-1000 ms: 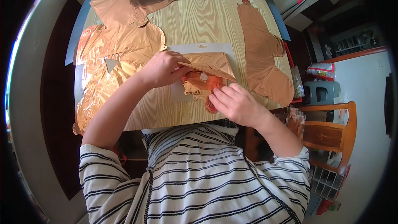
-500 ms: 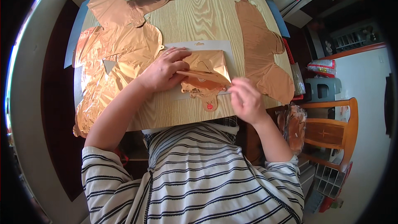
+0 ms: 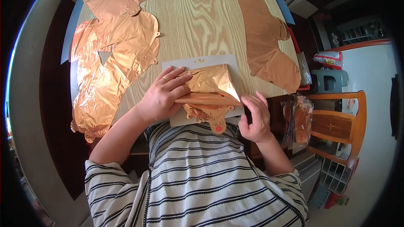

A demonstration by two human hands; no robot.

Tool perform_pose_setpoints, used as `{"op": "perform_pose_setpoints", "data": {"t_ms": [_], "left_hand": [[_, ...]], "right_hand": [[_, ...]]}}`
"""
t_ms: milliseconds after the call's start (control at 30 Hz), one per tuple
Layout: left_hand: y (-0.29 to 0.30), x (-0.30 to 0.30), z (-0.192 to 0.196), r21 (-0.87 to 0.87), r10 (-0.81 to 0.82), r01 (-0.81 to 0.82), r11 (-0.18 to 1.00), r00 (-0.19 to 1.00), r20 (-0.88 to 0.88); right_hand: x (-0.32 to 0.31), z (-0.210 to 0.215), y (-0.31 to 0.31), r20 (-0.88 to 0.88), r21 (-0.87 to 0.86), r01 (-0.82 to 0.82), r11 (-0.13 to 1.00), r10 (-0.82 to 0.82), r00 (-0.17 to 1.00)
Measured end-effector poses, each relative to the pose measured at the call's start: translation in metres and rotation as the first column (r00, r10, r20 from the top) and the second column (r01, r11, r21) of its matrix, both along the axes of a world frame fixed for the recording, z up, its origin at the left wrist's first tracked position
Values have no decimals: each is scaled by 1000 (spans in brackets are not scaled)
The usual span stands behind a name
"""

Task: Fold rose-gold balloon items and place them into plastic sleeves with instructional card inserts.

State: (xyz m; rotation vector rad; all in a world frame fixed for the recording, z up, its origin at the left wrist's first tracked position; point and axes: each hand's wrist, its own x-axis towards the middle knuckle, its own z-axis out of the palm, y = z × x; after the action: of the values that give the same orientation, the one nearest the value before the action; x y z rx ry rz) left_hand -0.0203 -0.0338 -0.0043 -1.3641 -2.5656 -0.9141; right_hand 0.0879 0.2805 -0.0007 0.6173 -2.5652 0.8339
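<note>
1. Centre of frame: foil, partly folded on card; folding seems in hand.
2. Left hand, spread, presses it; right hand, half-open, beside it, contact unclear.
3. Flattening likely calls for steady pressure.

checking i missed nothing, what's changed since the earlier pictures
The card and its folded foil slid toward the striped shirt. The right hand let go of the foil's near end and is open by the card's right edge. The left hand stays on the foil; the larger foil pieces lie as before.
</note>
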Motion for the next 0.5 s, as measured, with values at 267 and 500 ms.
{"op": "perform_pose_setpoints", "data": {"t_ms": [267,500], "left_hand": [[-2,0,0,30,-10,9,1000,999,36],[0,-5,-5,111,-24,17,994,998,63]], "right_hand": [[8,-11,-21,-46,101,-55,993,60,997],[-14,6,-24,41,-87,-119,989,123,992]]}}
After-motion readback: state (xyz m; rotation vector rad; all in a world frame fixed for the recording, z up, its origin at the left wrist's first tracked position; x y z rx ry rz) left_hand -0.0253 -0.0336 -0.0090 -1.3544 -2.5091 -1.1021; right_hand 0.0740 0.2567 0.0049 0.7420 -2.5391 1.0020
